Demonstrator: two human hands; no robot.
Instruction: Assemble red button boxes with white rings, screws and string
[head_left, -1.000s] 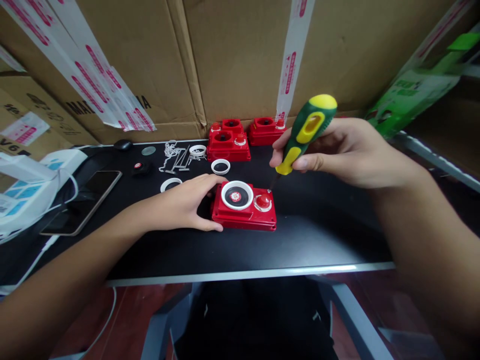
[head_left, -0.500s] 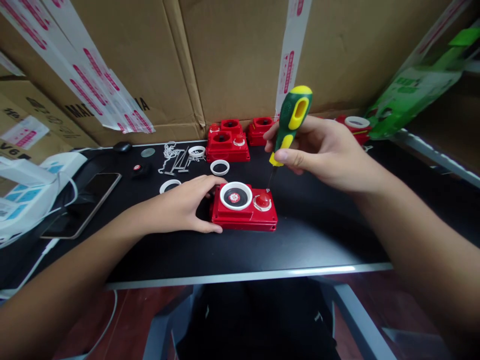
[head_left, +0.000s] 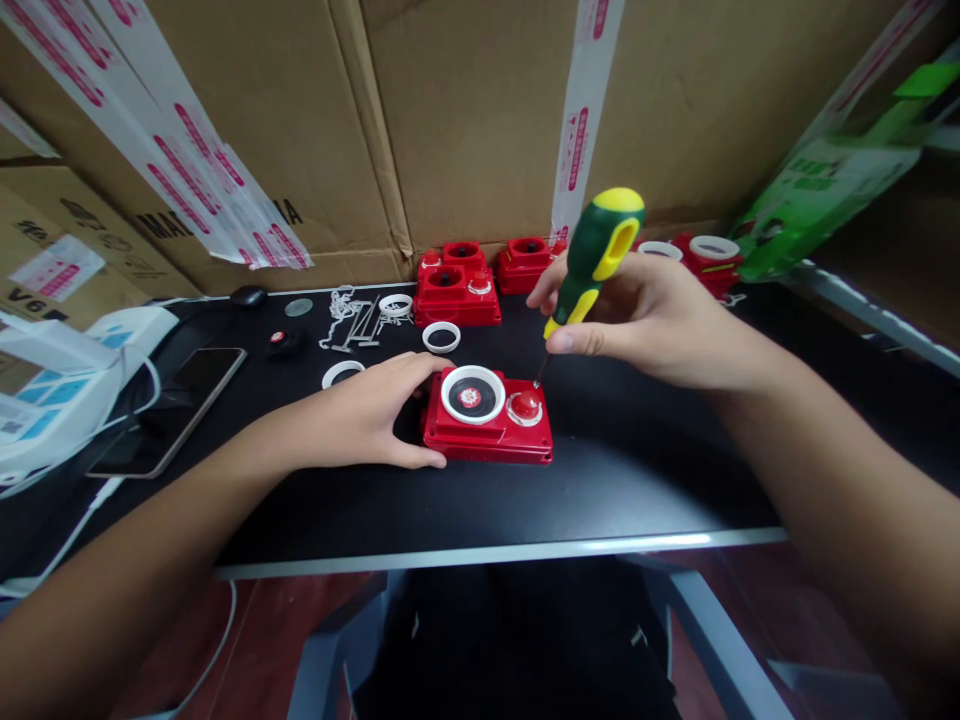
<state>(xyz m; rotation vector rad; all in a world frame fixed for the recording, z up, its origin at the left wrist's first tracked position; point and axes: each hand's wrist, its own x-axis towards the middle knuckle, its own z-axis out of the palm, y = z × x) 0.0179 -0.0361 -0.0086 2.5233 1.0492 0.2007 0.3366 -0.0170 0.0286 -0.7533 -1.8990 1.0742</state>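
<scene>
A red plastic box (head_left: 487, 430) with a white ring and a red dome button on top lies on the black table (head_left: 450, 510). My left hand (head_left: 367, 415) clasps its left end, thumb along the front edge and fingers over the back. My right hand (head_left: 645, 315) is closed round a green and yellow screwdriver (head_left: 592, 260). The tool tilts to the right, and its tip touches the box's far right corner.
More red boxes (head_left: 457, 285) stand at the back against cardboard cartons, two others (head_left: 701, 258) behind my right hand. Loose white rings (head_left: 441, 337) and white plastic sprues (head_left: 352, 315) lie behind the box. A phone (head_left: 172, 410), white packaging and cables sit at the left.
The screwdriver's handle swung from tilted right to nearly upright and back to tilted right, its tip staying at the box's corner. My left hand has not moved.
</scene>
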